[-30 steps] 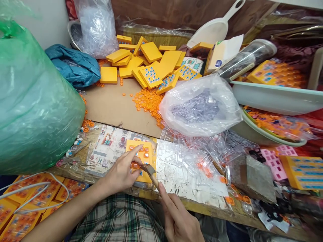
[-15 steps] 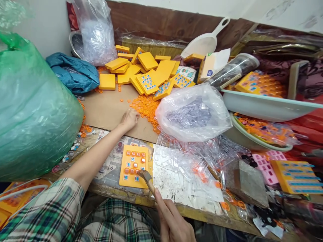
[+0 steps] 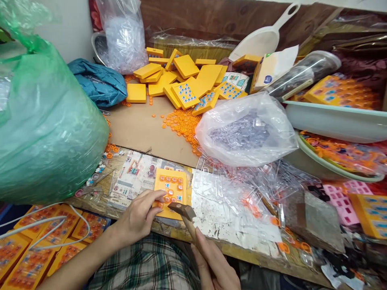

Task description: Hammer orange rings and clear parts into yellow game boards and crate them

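Left hand [image 3: 140, 213], back from the loose orange plastic rings [image 3: 181, 123], is at the flat yellow plastic board [image 3: 175, 186] on the wooden bench [image 3: 102, 197], thumb and forefinger slightly parted, grip unclear; right hand [image 3: 216, 262] grips a wooden-handled metal hammer [image 3: 183, 210] above it, reuniting both hands there.

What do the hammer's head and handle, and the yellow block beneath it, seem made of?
Hammer head: probably metal, dark with a dull sheen.
Handle: likely wood, tan and matte.
Yellow block: perhaps plastic or foam; smooth, evenly coloured.
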The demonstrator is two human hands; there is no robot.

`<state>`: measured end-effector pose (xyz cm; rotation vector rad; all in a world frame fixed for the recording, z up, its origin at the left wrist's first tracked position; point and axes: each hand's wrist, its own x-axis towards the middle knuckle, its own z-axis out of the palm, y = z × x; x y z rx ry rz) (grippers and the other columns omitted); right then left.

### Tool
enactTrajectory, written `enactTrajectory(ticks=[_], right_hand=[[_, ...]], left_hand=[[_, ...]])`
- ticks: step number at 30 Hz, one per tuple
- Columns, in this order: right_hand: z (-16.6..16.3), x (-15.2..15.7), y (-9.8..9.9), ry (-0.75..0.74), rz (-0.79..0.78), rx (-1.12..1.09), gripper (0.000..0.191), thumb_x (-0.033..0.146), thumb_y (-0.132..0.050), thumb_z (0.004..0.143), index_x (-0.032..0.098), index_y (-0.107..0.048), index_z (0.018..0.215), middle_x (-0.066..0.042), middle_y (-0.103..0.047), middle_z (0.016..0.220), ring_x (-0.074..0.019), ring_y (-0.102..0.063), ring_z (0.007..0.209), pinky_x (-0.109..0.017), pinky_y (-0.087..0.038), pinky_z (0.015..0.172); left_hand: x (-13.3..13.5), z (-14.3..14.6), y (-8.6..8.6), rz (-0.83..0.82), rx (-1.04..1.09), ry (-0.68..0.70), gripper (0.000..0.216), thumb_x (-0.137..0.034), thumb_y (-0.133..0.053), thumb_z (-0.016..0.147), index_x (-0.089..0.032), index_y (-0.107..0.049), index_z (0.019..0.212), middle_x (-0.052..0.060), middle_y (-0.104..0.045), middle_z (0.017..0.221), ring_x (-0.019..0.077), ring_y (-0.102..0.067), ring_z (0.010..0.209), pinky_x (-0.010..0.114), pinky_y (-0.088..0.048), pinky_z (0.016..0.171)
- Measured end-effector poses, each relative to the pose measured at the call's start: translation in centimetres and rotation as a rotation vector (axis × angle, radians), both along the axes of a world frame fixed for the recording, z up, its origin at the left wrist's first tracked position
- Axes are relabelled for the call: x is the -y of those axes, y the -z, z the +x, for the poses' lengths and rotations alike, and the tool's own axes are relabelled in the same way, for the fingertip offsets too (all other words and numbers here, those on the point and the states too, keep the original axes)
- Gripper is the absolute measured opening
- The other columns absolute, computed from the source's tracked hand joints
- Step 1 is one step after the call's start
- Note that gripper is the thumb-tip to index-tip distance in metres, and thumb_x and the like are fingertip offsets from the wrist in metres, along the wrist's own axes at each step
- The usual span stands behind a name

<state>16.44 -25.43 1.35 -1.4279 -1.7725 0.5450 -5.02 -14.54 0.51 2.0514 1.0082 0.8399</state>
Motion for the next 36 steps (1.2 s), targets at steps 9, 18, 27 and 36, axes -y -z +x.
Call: enactTrajectory(ticks=[9,18,27,36], right_hand=[[-0.6,-0.2,-0.5,-0.09,-0.024,0.129,0.063,0.0,-0.043,0.087,0.022,-0.033,0.146,-0.011,-0.065,0.11,-0.014,-0.066,0.095,-0.02,-0.053,0.074],[-0.9,-0.6,-0.6,-0.046,-0.156,0.054,0.052,0.009,-0.045,0.09,0.028,-0.046,0.138,-0.007,-0.07,0.102,-0.0152,-0.068,0.087,-0.022,-0.055,0.073],[0.0,-4.5,-0.5,0.5,-0.575,-0.768,0.06,0.042,-0.067,0.079,0.027,-0.05,0.134,-0.01,-0.067,0.115,-0.0024,-0.037,0.037,-0.018,-0.033,0.032],[-0.1,-5.8,-0.2,0.56,-0.511,-0.945,0.068,0.038,-0.072,0.076,0.027,-0.044,0.137,-0.009,-0.068,0.109,-0.0031,-0.039,0.04,-0.019,-0.03,0.034]], left_hand=[[1.0,0.1,2.0,0.105,0.078,-0.145,0.048,-0.011,-0.054,0.086,-0.022,-0.041,0.131,0.005,-0.068,0.099,0.0151,-0.065,0.095,0.032,-0.054,0.09],[1.0,0.5,1.7,-0.143,0.129,-0.275,0.049,-0.017,-0.058,0.082,-0.027,-0.041,0.127,0.002,-0.069,0.09,0.0178,-0.067,0.089,0.041,-0.051,0.094],[-3.3,1.1,-0.1,-0.15,0.17,-0.373,0.034,-0.03,-0.066,0.078,-0.018,-0.058,0.11,0.005,-0.066,0.09,0.0153,-0.063,0.075,0.029,-0.057,0.066],[-21.9,5.8,-0.5,0.131,-0.307,-0.401,0.024,-0.023,-0.053,0.09,-0.013,-0.06,0.11,0.012,-0.059,0.12,0.0231,-0.055,0.111,0.043,-0.047,0.095]])
